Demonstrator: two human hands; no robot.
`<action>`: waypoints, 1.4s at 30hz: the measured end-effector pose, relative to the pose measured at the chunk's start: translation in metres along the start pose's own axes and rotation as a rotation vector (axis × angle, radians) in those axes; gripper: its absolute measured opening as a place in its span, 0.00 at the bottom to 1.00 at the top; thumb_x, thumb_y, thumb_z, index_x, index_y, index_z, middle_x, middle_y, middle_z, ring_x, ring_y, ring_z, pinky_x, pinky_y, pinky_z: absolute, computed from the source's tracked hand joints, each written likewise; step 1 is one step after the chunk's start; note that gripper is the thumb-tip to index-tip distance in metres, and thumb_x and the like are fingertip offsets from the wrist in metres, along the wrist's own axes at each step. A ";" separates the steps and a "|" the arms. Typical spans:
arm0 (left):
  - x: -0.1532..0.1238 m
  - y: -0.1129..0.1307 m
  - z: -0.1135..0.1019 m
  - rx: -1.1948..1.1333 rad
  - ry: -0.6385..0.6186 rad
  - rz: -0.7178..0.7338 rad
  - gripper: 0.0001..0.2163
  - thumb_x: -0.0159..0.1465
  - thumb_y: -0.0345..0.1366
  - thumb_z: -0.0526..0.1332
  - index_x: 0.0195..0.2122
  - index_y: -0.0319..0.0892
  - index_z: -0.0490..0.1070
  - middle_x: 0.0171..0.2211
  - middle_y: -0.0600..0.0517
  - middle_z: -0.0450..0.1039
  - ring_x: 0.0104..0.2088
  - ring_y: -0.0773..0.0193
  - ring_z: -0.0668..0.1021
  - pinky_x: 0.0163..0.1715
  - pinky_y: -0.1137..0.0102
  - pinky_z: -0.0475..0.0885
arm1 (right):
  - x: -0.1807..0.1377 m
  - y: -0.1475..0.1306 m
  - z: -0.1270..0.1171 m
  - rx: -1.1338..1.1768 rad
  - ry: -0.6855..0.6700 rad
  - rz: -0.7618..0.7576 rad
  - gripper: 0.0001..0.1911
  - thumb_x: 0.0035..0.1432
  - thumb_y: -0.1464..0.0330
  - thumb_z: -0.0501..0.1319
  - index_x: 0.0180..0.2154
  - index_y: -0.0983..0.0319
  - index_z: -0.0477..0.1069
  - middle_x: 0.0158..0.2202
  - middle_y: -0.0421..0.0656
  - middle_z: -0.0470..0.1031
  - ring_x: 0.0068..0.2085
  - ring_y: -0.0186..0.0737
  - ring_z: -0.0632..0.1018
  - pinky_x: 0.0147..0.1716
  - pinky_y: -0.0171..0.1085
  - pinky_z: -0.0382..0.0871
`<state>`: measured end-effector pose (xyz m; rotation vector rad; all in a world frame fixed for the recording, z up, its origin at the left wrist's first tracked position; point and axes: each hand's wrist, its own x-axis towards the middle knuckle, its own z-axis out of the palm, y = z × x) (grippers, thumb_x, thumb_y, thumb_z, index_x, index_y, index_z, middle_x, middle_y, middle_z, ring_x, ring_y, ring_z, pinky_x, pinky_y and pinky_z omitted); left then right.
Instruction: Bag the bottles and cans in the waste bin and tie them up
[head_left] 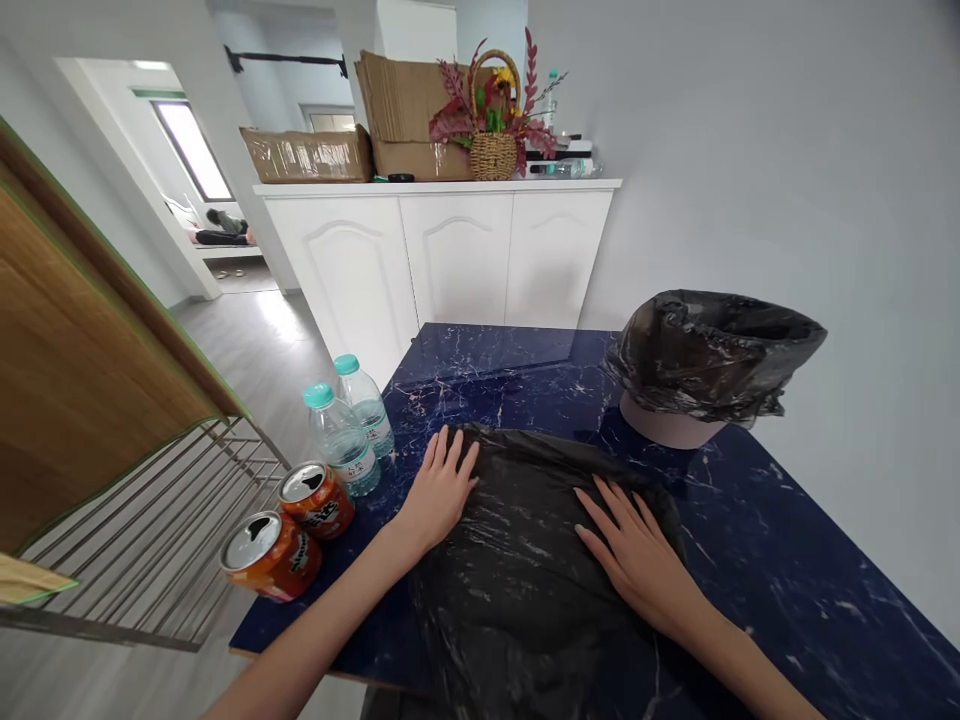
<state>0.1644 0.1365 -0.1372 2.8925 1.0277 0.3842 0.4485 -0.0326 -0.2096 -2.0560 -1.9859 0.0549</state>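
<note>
A black plastic bag (525,560) lies spread out on the dark blue marble-patterned table (795,580), its near end hanging past the front edge. My left hand (442,485) rests flat on the bag's left side, fingers stretched out. On the right part of the bag, my right hand (630,550) lies with its fingers spread. Neither hand grips anything. Left of my left hand stand two orange drink cans (281,565) with opened tops, and two clear water bottles (345,445) with teal caps.
A bin (667,420) lined with a black bag stands at the table's far right. Behind, a white cabinet (465,250) carries cardboard boxes (307,157) and a flower basket (493,157). A metal rack (165,530) is at the left. A person (225,225) lies in the far room.
</note>
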 end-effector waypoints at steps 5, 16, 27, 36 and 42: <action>-0.046 0.034 -0.051 -0.288 -0.139 0.371 0.21 0.77 0.40 0.57 0.70 0.49 0.67 0.72 0.47 0.66 0.76 0.51 0.59 0.75 0.48 0.58 | 0.001 -0.002 -0.010 0.037 0.114 -0.107 0.32 0.79 0.52 0.48 0.78 0.50 0.49 0.80 0.41 0.44 0.78 0.56 0.51 0.74 0.62 0.55; -0.130 0.032 -0.034 -0.315 -0.338 0.447 0.43 0.63 0.29 0.71 0.77 0.56 0.54 0.76 0.52 0.58 0.77 0.46 0.54 0.75 0.44 0.55 | -0.023 0.022 -0.012 0.024 -0.049 -0.104 0.35 0.77 0.49 0.49 0.78 0.45 0.43 0.80 0.36 0.42 0.78 0.54 0.49 0.75 0.60 0.53; -0.125 0.029 -0.058 -0.673 0.022 -0.205 0.19 0.78 0.40 0.45 0.41 0.43 0.75 0.28 0.53 0.78 0.27 0.62 0.80 0.29 0.73 0.72 | -0.066 0.024 -0.058 0.169 -0.317 -0.170 0.37 0.73 0.45 0.55 0.76 0.39 0.48 0.79 0.33 0.45 0.77 0.61 0.55 0.70 0.64 0.63; -0.045 -0.015 -0.065 -0.123 -0.010 -0.387 0.18 0.66 0.25 0.54 0.56 0.38 0.73 0.42 0.40 0.82 0.46 0.44 0.85 0.48 0.55 0.77 | -0.033 0.028 -0.062 0.399 -0.097 0.060 0.26 0.76 0.49 0.47 0.60 0.51 0.75 0.47 0.46 0.86 0.43 0.56 0.86 0.38 0.50 0.82; -0.039 0.042 -0.086 0.051 0.260 0.120 0.28 0.73 0.27 0.53 0.74 0.41 0.54 0.76 0.42 0.55 0.76 0.49 0.57 0.74 0.53 0.56 | -0.023 -0.010 -0.063 0.107 0.302 0.040 0.27 0.74 0.50 0.51 0.66 0.54 0.67 0.67 0.47 0.72 0.63 0.64 0.76 0.60 0.61 0.72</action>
